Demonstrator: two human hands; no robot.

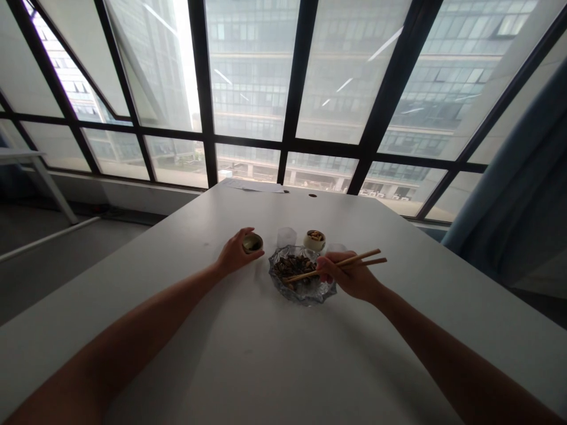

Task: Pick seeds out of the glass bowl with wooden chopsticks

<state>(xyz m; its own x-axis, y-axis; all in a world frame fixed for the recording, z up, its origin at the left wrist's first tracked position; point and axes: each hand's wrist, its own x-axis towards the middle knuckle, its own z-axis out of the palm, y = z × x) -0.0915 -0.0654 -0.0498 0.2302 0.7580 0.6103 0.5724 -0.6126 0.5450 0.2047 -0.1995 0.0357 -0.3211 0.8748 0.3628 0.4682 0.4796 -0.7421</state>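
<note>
My left hand (237,252) is closed around the side of a small greenish cup (253,242) with something dark inside. Held in my right hand (349,274) is a pair of wooden chopsticks (361,258). Their tips reach into a clear glass bowl (305,298) with a wavy rim. Dark, elongated pieces that look like sunflower seeds (295,264) fill part of it, with a few lighter bits among them. Just behind the bowl stands a small pale cup (314,242) holding light brown pieces, perhaps peanuts.
A translucent cup (286,236) stands behind the bowl, and a second translucent one (336,248) is partly hidden by my right hand. White papers (252,186) lie at the table's far end. Large windows rise beyond the white table (257,366); a blue curtain (500,195) hangs at right.
</note>
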